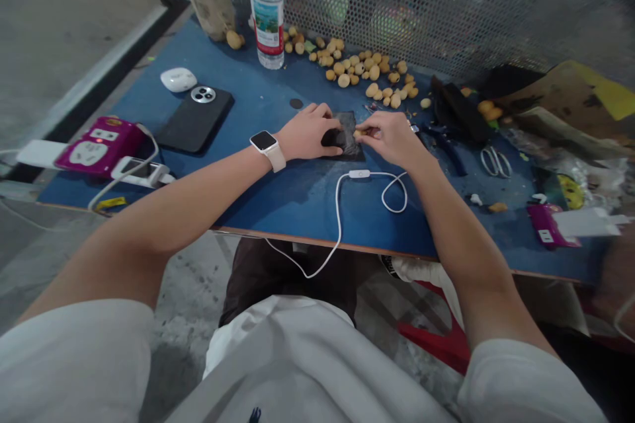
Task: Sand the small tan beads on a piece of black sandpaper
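Observation:
A dark, worn sheet [350, 135], like sandpaper, lies flat on the blue table, its surface greyed with dust. My left hand [308, 134] rests on the left part of this sheet, thumb apart from the fingers and nothing visibly gripped. With thumb and fingertips pinched, my right hand [389, 137] holds a small tan round piece [358, 134] at the sheet's right edge; my fingers cover part of it. Behind both hands, several similar tan round pieces [370, 66] lie in a loose heap.
A water bottle [268, 20] stands at the back by the perforated metal screen [397, 0]. On the left are a phone [197, 117] and a purple power socket [102, 145]. Pliers [449, 145] and scissors [496, 162] lie right. A white cable [338, 211] hangs over the front edge.

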{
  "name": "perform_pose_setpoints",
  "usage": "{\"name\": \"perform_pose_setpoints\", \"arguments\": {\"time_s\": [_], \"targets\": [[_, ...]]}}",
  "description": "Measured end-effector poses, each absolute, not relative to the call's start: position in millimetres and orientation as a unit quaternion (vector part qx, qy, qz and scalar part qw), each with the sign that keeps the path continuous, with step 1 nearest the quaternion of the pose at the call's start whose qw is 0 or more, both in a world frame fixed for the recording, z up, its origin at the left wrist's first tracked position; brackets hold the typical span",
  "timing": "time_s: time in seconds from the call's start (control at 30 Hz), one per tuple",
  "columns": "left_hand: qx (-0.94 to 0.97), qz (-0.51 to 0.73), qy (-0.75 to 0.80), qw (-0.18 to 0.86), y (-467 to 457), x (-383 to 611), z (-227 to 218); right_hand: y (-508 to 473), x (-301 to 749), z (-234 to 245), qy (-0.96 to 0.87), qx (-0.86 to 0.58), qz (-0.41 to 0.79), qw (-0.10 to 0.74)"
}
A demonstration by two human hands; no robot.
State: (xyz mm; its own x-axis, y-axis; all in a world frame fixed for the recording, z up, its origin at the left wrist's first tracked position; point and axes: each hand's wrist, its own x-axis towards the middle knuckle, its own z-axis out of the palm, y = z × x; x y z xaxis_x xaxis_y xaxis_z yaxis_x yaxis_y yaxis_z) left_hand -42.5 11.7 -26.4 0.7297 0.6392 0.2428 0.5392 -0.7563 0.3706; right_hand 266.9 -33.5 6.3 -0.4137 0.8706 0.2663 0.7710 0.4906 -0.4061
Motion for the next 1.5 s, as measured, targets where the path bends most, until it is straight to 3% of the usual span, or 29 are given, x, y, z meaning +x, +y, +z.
{"name": "perform_pose_setpoints", "arguments": {"time_s": [0.13, 0.33, 0.47, 1.17, 1.5], "targets": [[0.919, 0.183, 0.316, 0.145, 12.5, -43.2, -28.1, -35.8, 269.1, 12.2, -0.846, -0.477, 0.148, 0.188], [0.917, 0.198, 0.312, 0.15, 13.9, -44.0, -29.7, -42.1, 267.4, 5.7, -0.825, -0.495, 0.138, 0.235], [0.92, 0.187, 0.311, 0.15, 13.1, -44.7, -28.2, -46.1, 265.7, 2.6, -0.828, -0.495, 0.16, 0.208], [0.918, 0.181, 0.317, 0.152, 10.6, -43.6, -25.8, -40.2, 241.1, -10.1, -0.815, -0.507, 0.119, 0.254], [0.916, 0.189, 0.315, 0.159, 11.2, -44.5, -28.3, -49.7, 253.1, 2.6, -0.827, -0.499, 0.121, 0.228]]}}
